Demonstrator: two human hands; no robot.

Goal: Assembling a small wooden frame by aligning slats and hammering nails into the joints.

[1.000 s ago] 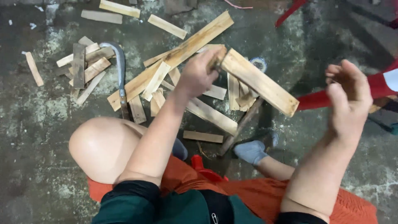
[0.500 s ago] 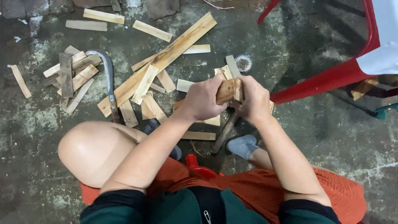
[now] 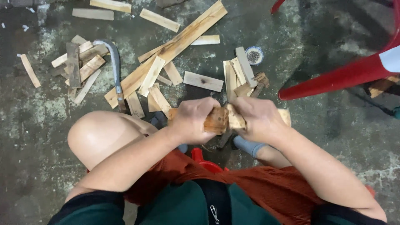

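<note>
Both of my hands grip a short wooden plank [image 3: 221, 119] held level in front of my lap. My left hand [image 3: 193, 118] wraps its left part and my right hand [image 3: 259, 118] wraps its right part, with the plank's far end [image 3: 285, 116] sticking out past the right fingers. The wood between the hands looks brown and split. Under the hands lie a grey-socked foot [image 3: 246, 145] and a dark stick on the concrete floor.
Several pale wood strips [image 3: 166, 52] lie scattered on the stained floor ahead, with a curved metal sickle [image 3: 114, 62] at the left and a small round tin [image 3: 253, 54]. A red plastic chair leg [image 3: 337, 77] slants in at the right. My bare knee [image 3: 100, 135] is at the left.
A second ago my left hand alone held the long plank and my right hand was raised and free. Both hands have since closed on the plank and drawn it toward my lap.
</note>
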